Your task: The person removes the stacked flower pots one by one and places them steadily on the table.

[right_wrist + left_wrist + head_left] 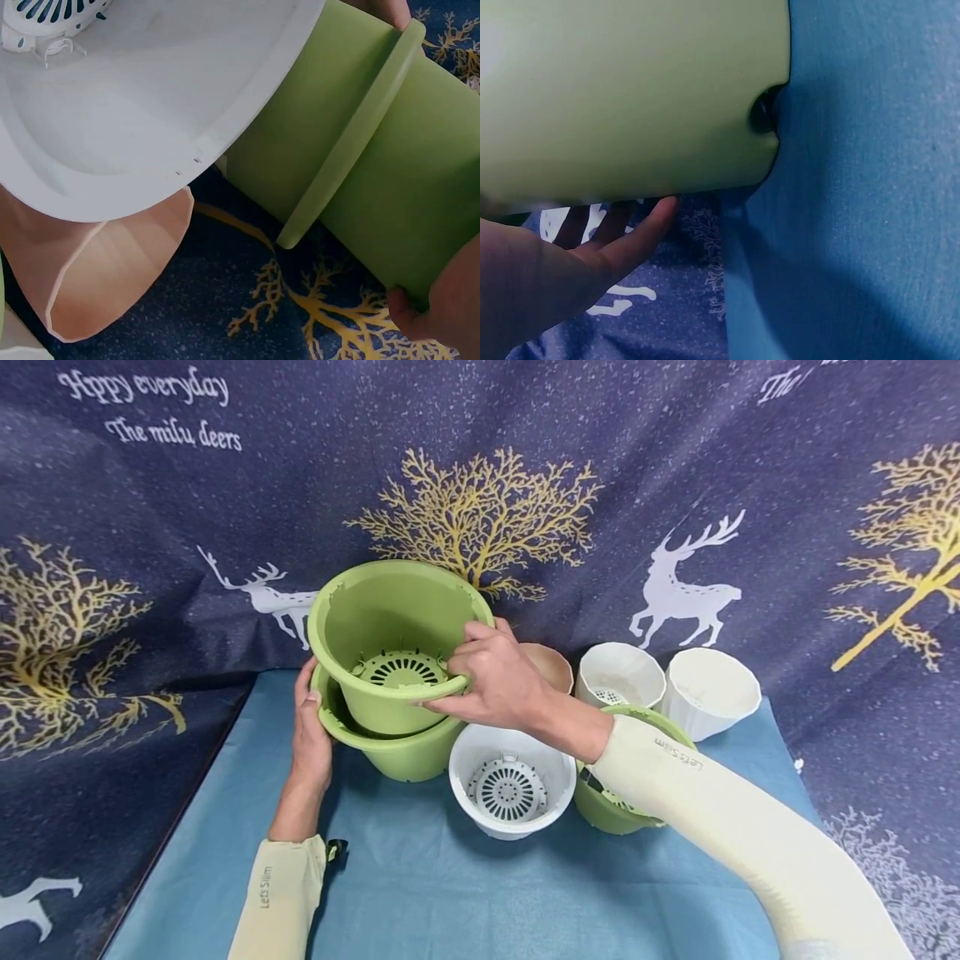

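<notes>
Two green plastic flowerpots are partly nested at the left of the head view. The upper green flowerpot tilts inside the lower green flowerpot, its slotted floor showing. My right hand grips the upper pot's right rim, thumb outside and fingers over the edge. My left hand holds the lower pot at its left rim; in the left wrist view its fingers lie along the outer wall. The lower pot's base is at the blue cloth. Just right of the pair stands a white flowerpot with a slotted floor.
Another green flowerpot stands at right, partly under my right forearm. Behind are a terracotta-coloured pot and two white fluted pots. A blue cloth covers the table; a dark printed curtain hangs behind.
</notes>
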{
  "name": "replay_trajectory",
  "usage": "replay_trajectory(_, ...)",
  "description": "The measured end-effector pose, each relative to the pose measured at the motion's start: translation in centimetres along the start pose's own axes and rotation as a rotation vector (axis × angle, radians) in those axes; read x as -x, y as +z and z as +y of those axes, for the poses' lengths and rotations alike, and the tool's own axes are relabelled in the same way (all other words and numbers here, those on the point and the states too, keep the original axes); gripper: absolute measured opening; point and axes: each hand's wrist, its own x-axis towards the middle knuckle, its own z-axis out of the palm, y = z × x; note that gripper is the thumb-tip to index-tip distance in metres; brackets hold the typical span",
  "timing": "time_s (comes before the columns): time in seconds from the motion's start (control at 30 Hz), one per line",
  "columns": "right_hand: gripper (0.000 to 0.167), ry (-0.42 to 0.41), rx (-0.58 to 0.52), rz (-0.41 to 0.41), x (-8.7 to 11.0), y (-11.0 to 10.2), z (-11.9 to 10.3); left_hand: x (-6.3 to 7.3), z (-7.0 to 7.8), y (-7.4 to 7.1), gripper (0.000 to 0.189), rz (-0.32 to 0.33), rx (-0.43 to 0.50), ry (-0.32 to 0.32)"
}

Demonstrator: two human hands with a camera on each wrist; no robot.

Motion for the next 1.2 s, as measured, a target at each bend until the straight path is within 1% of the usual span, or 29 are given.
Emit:
replay_trajectory(0.23, 0.047, -0.020, -0.012, 0.076, 0.2, -0.4, 0.0, 0.0, 0.1, 0.2, 0.053, -0.005, 0.035, 0.021)
replay_trajectory(0.4, 0.047, -0.030, -0.030, 0.114, 0.2, -0.6, 0.0, 0.0, 0.0, 0.2, 0.054, -0.001, 0.046, 0.023)
replay_trajectory(0.73, 0.041, -0.053, -0.067, 0.168, 0.3, -1.6, -0.1, 0.0, -0.1, 0.1, 0.054, 0.002, 0.041, -0.005)
replay_trajectory(0.93, 0.037, -0.052, -0.122, 0.206, 0.3, -2.4, -0.2, 0.1, 0.1, 0.1, 0.054, 0.000, 0.034, -0.025)
replay_trajectory(1.03, 0.038, -0.049, -0.141, 0.218, 0.5, -2.9, -0.2, 0.1, 0.1, 0.2, 0.054, 0.003, 0.032, -0.027)
replay_trajectory(1.2, 0.045, -0.059, -0.147, 0.238, 0.6, -3.6, -0.1, 0.1, 0.0, 0.2, 0.054, 0.007, 0.054, -0.016)
